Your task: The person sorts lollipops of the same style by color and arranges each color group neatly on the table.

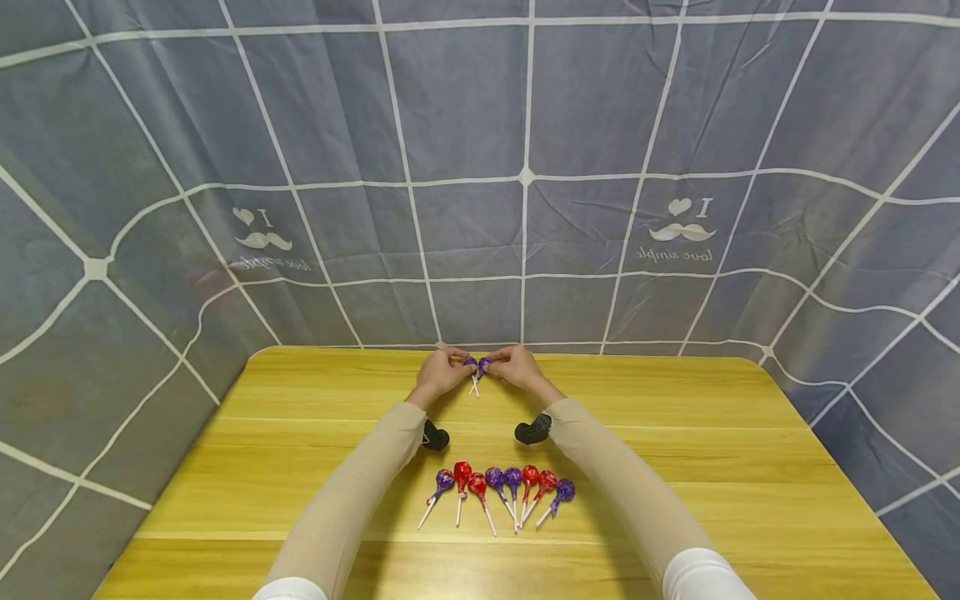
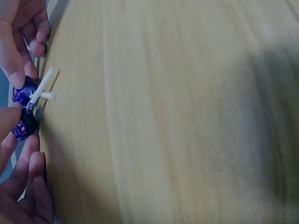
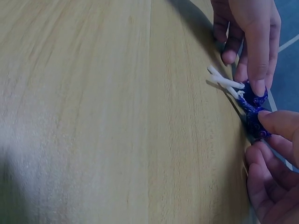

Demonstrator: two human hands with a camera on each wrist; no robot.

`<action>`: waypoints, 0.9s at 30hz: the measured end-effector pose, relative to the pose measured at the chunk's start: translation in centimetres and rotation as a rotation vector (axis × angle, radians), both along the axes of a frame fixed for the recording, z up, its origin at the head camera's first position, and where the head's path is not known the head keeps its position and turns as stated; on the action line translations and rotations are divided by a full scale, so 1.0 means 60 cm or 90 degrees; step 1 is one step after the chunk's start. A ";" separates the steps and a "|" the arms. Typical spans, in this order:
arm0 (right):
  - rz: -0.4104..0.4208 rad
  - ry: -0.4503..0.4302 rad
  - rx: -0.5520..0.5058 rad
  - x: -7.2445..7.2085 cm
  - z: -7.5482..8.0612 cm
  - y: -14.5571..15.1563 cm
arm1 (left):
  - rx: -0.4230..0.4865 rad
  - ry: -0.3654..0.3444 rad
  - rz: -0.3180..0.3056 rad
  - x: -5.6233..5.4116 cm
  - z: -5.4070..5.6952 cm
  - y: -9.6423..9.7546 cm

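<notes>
Near the far edge of the table, my left hand (image 1: 442,371) pinches a purple-wrapped lollipop (image 1: 470,362) by its round head, between thumb and fingers. A second purple lollipop (image 1: 484,364) is pinched the same way by my right hand (image 1: 517,367). The two heads sit side by side and seem to touch. Their white sticks (image 3: 226,83) cross and point back toward me. In the left wrist view both purple heads (image 2: 24,125) show between the fingertips, partly covered by the thumbs.
Closer to me on the wooden table (image 1: 300,467) lies a row of several lollipops, some with red wrappers (image 1: 477,483), some purple (image 1: 564,490). A grey cloth with white lines (image 1: 465,233) hangs behind the far edge. Black wrist cameras (image 1: 533,430) hang below both sleeves.
</notes>
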State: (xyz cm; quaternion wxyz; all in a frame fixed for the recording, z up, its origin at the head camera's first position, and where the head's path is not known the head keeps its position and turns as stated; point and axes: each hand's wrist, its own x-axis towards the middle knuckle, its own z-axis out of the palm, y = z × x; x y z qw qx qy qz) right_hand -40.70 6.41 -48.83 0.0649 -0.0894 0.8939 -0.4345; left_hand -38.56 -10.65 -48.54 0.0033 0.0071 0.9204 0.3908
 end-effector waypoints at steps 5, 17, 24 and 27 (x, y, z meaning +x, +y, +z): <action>0.021 -0.006 -0.019 0.001 -0.001 0.004 | -0.001 -0.014 -0.004 0.001 -0.002 0.001; 0.043 -0.003 -0.042 0.001 0.002 0.009 | -0.001 -0.025 0.002 0.003 0.002 -0.001; 0.041 -0.002 -0.035 0.003 0.002 0.012 | 0.007 -0.021 -0.003 0.006 0.005 -0.002; 0.040 -0.005 -0.038 0.005 0.003 0.012 | 0.011 -0.021 -0.005 0.007 0.005 -0.003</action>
